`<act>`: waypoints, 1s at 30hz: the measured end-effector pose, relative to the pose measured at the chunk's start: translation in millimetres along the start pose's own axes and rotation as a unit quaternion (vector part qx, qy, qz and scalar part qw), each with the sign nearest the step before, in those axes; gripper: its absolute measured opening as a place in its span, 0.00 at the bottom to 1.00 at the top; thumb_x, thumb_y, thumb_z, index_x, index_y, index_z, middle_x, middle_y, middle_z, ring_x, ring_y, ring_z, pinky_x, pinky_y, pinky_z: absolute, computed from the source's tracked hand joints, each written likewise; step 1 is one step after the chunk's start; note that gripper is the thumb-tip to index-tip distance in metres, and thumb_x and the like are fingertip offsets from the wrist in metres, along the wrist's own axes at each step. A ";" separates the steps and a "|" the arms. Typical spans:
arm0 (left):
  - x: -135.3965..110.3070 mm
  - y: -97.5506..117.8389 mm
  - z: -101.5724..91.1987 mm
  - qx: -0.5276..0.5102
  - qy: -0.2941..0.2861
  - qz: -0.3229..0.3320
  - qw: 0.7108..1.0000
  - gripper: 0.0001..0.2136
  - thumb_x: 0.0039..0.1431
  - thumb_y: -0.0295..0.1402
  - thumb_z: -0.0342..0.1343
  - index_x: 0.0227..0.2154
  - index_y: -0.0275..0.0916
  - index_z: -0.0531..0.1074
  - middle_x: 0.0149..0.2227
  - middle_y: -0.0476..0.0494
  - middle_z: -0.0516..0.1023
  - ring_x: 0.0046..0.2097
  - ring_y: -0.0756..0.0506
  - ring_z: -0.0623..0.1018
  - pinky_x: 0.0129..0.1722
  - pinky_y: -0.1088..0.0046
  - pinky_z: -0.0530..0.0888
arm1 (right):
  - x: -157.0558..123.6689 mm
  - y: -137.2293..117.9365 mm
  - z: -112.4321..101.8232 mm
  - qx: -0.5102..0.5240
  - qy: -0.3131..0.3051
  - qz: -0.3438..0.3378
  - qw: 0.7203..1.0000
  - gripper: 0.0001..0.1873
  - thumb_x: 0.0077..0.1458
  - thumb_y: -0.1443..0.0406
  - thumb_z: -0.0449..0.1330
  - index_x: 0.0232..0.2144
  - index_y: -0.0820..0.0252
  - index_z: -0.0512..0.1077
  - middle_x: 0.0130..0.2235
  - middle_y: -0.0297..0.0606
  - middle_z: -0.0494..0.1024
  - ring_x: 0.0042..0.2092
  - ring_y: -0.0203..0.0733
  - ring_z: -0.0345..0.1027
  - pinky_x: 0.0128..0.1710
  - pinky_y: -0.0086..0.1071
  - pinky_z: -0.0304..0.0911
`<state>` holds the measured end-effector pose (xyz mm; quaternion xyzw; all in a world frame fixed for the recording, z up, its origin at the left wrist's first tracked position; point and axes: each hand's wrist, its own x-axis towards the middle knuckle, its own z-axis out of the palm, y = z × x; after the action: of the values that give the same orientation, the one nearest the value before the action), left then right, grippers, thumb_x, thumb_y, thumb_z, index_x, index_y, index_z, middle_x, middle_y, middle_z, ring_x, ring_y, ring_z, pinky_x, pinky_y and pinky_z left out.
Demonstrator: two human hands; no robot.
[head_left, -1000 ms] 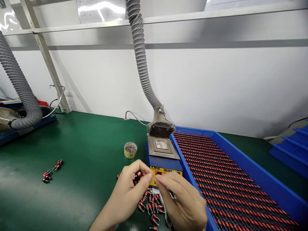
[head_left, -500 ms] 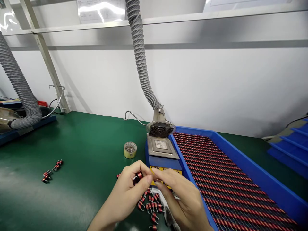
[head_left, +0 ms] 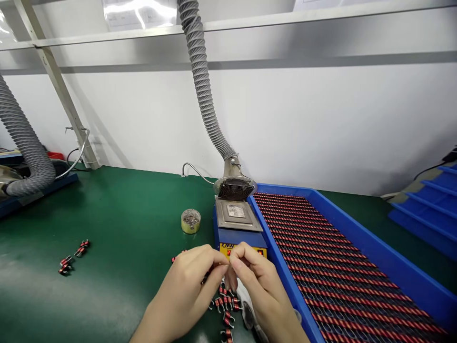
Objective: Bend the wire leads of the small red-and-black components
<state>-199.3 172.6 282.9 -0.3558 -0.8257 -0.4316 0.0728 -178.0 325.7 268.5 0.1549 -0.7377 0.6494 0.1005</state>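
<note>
My left hand (head_left: pixel 189 288) is closed in front of the blue machine, thumb and fingertips pinched together. A small copper-red wire coil (head_left: pixel 205 277) on a dark core shows only in part inside its fingers. My right hand (head_left: pixel 262 290) is also pinched shut, its tips meeting the left fingertips. What sits between the right fingertips is hidden. Below the hands, several loose coils (head_left: pixel 228 318) with bent wire ends lie on the green table (head_left: pixel 117 286). Beside them rests a white cloth (head_left: pixel 244 290) with a dark, rounded object on it.
A solder pot (head_left: pixel 241 238) with a metal top stands beyond the hands, under an extraction hood (head_left: pixel 234 186). To its right, a blue tray (head_left: pixel 360 243) holds dense rows of coils. A tape roll (head_left: pixel 191 221) and more coils (head_left: pixel 66 264) lie leftward.
Both hands have turned and their fingertips have drawn closer together. The coil in my left hand is now more covered by the fingers. The whole view has shifted slightly.
</note>
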 end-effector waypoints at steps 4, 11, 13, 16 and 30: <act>1.0 -0.5 0.8 0.053 0.017 0.031 0.998 0.09 0.66 0.29 0.45 0.31 0.37 0.68 0.27 0.49 0.73 0.29 0.52 0.70 0.30 0.77 0.64 | 3.5 1.3 1.5 0.050 0.014 0.015 0.999 0.18 0.64 0.56 0.50 0.23 0.58 0.60 0.21 0.29 0.62 0.23 0.33 0.59 0.24 0.26 0.58; 0.9 -0.7 -0.3 -0.033 0.069 0.001 0.997 0.08 0.65 0.29 0.47 0.30 0.39 0.67 0.27 0.52 0.71 0.28 0.54 0.68 0.29 0.79 0.63 | 2.1 5.3 -3.2 -0.071 0.130 -0.140 0.979 0.06 0.60 0.67 0.57 0.35 0.55 0.74 0.24 0.29 0.73 0.25 0.32 0.68 0.27 0.23 0.65; -0.3 -1.0 0.0 -0.065 0.078 -0.013 0.995 0.08 0.65 0.29 0.48 0.29 0.39 0.67 0.26 0.53 0.70 0.28 0.54 0.67 0.29 0.80 0.63 | 1.0 5.8 -3.7 -0.113 0.123 -0.180 0.969 0.10 0.58 0.70 0.59 0.39 0.50 0.75 0.28 0.28 0.77 0.28 0.32 0.72 0.30 0.23 0.67; -1.8 -1.6 0.7 -0.095 0.084 -0.019 0.992 0.08 0.64 0.29 0.48 0.28 0.39 0.66 0.26 0.54 0.69 0.28 0.55 0.66 0.29 0.82 0.62 | 1.5 4.6 -3.6 -0.153 0.113 -0.216 0.958 0.12 0.56 0.72 0.60 0.40 0.50 0.74 0.33 0.28 0.80 0.31 0.32 0.74 0.34 0.21 0.68; 1.9 -6.7 4.7 0.120 0.115 0.164 0.972 0.06 0.63 0.23 0.47 0.32 0.36 0.66 0.24 0.51 0.67 0.25 0.53 0.65 0.25 0.77 0.62 | 1.9 -0.3 0.0 0.029 -0.003 -0.018 0.999 0.16 0.65 0.62 0.49 0.24 0.58 0.62 0.21 0.28 0.64 0.23 0.31 0.61 0.24 0.24 0.59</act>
<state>-204.2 174.7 276.3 -0.4230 -0.7880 -0.3498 0.2789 -179.7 325.5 269.4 0.1732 -0.7163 0.6678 0.1052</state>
